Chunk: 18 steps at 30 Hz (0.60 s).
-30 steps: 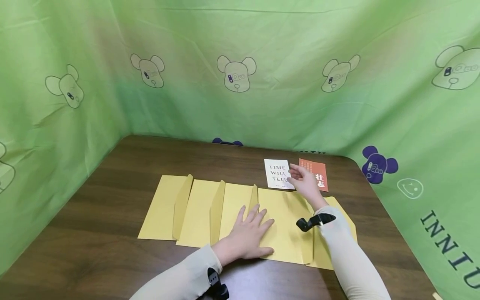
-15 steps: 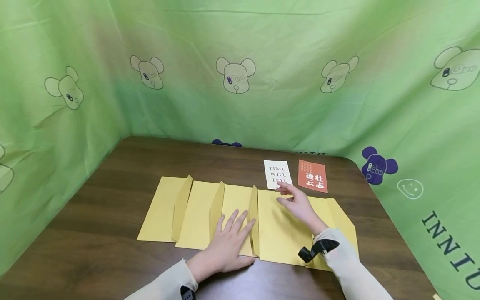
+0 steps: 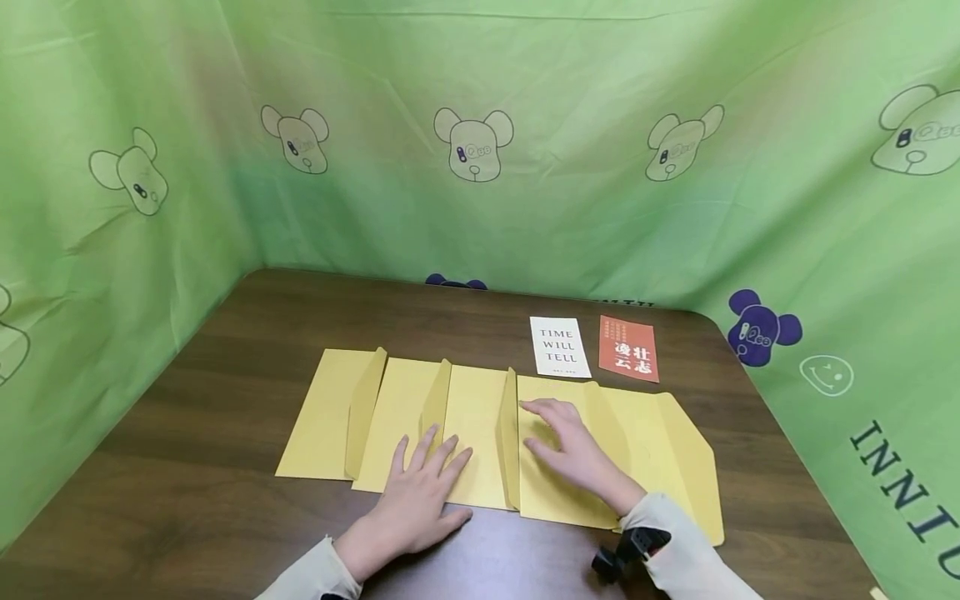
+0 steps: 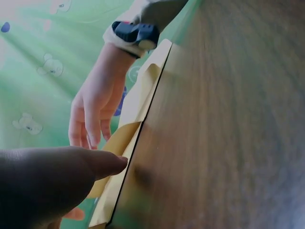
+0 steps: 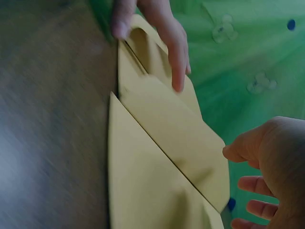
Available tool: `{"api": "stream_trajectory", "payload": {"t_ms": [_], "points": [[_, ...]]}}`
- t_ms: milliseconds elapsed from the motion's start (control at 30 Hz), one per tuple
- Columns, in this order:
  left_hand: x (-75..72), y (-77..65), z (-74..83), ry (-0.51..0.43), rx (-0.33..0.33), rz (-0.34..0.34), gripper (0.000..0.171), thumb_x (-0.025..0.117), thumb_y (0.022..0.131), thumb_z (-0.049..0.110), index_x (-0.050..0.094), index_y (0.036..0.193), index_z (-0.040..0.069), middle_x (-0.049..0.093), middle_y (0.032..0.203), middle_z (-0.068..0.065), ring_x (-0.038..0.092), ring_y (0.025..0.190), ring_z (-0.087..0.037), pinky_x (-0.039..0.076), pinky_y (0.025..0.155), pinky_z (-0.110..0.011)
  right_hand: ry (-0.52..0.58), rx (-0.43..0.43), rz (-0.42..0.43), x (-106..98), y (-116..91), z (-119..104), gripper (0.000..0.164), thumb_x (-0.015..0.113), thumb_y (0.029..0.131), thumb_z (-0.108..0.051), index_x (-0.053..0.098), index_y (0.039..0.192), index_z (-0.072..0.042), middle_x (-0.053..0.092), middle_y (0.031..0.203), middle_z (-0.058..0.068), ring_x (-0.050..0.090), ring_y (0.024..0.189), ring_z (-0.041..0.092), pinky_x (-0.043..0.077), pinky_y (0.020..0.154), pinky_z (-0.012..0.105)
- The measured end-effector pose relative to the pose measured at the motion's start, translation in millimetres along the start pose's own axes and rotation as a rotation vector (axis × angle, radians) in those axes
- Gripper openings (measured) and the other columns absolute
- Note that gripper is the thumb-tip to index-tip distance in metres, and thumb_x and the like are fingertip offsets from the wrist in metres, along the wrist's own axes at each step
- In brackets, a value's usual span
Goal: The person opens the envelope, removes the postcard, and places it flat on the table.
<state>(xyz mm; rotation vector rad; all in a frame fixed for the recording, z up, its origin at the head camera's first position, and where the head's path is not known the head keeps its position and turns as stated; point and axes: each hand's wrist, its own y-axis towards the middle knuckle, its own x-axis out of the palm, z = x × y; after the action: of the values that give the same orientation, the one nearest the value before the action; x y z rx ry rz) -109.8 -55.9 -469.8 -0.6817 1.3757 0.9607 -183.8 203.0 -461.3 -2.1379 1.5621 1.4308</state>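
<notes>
Yellow rectangular paper envelopes (image 3: 472,417) overlap in row on brown wooden desk (image 3: 187,417). L hand (image 3: 414,504), R hand (image 3: 568,452): grips wide, nothing held. Risk: sideways L push cd skew row.

A green cloth (image 3: 570,233) hangs in creases on the left, far and right sides — printed with pale bear outlines (image 3: 474,154). On the right it shows a purple bear (image 3: 761,333), a smiley (image 3: 827,375) and dark letters (image 3: 900,492). The brown, wood-grained worktop (image 3: 187,500) has rounded far corners — and a pale sheen (image 3: 480,562) near the front.
</notes>
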Motion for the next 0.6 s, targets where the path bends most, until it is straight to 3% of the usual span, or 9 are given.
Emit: {"api": "stream_trajectory", "payload": {"t_ms": [167, 433, 600], "points": [[-1.2, -2.4, -5.5, -0.013, -0.002, -0.019, 0.059, 0.058, 0.093, 0.052, 0.056, 0.141, 0.017, 0.051, 0.145, -0.007, 0.028, 0.144, -0.037, 0.022, 0.109, -0.065, -0.046, -0.104, -0.037, 9, -4, -13, 0.051, 0.073, 0.084, -0.008, 0.059, 0.133, -0.003, 0.055, 0.133, 0.019, 0.043, 0.125, 0.04, 0.038, 0.101, 0.063], [-1.1, -1.5, -4.9, -0.014, -0.014, -0.031, 0.053, 0.056, 0.096, 0.048, 0.058, 0.14, 0.019, 0.052, 0.145, -0.006, 0.028, 0.144, -0.037, 0.021, 0.11, -0.065, -0.06, -0.303, -0.09, 18, -2, -23, 0.046, 0.073, 0.085, -0.012, 0.061, 0.129, -0.006, 0.055, 0.134, 0.017, 0.042, 0.128, 0.043, 0.034, 0.104, 0.059], [-0.9, -0.3, -2.8, -0.014, -0.017, -0.041, 0.052, 0.054, 0.097, 0.048, 0.057, 0.141, 0.02, 0.051, 0.145, -0.006, 0.028, 0.144, -0.037, 0.021, 0.111, -0.065, -0.131, -0.378, -0.149, 22, -1, -26, 0.042, 0.072, 0.088, -0.018, 0.063, 0.128, -0.01, 0.055, 0.137, 0.013, 0.042, 0.133, 0.04, 0.036, 0.106, 0.057]]}}
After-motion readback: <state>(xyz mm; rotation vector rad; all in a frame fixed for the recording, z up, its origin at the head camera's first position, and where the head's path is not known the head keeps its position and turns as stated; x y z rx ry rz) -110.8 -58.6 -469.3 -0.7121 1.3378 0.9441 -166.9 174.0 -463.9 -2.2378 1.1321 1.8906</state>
